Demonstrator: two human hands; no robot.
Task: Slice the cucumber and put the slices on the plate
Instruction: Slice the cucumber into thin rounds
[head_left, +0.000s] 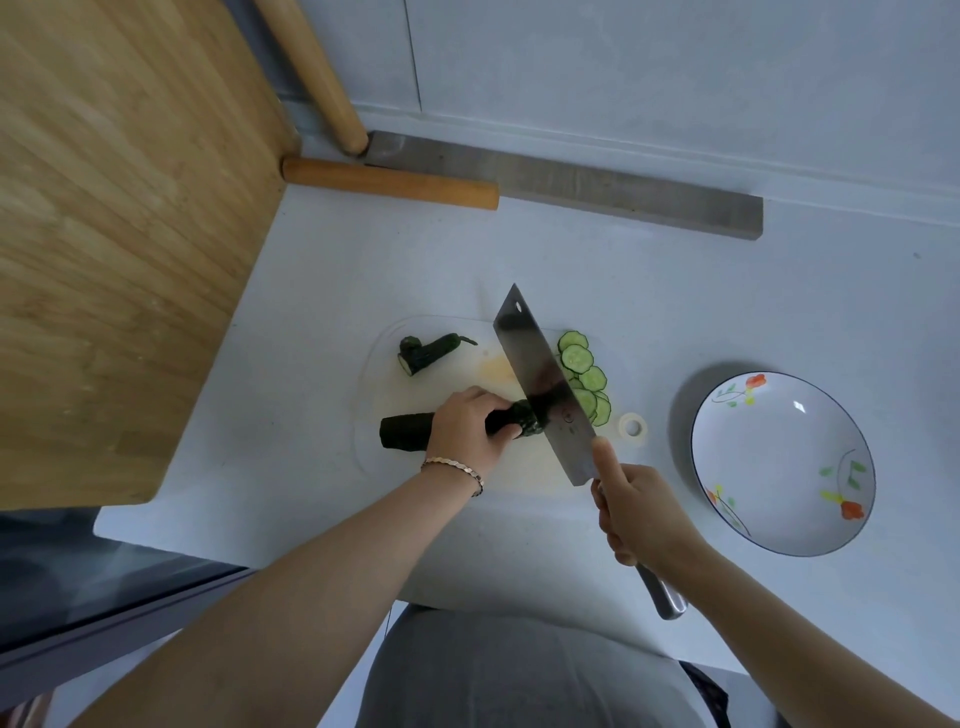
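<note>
Left hand curled over the cucumber, fingers wrapped round it just behind the cut end. Right hand closed round the cleaver handle, forefinger stretched along the blade's spine. Blade stands against the cucumber's cut face, on the white cutting board. The cucumber's uncut end hangs past the board's left edge.

Risks, as I judge them:
- My left fingertips sit very close to the blade; if they don't creep back as I cut, the edge could catch them.
- The cucumber is round and partly off the board, so a loose hold could let it roll mid-cut.
- Wet slices may cling to the blade and drop off the board.

Containers: slices lie overlapping on the board, right of the blade. The flowered plate sits on the desk well right of the board and holds no slices yet. A trimmed stem end lies at the board's far left.
</note>
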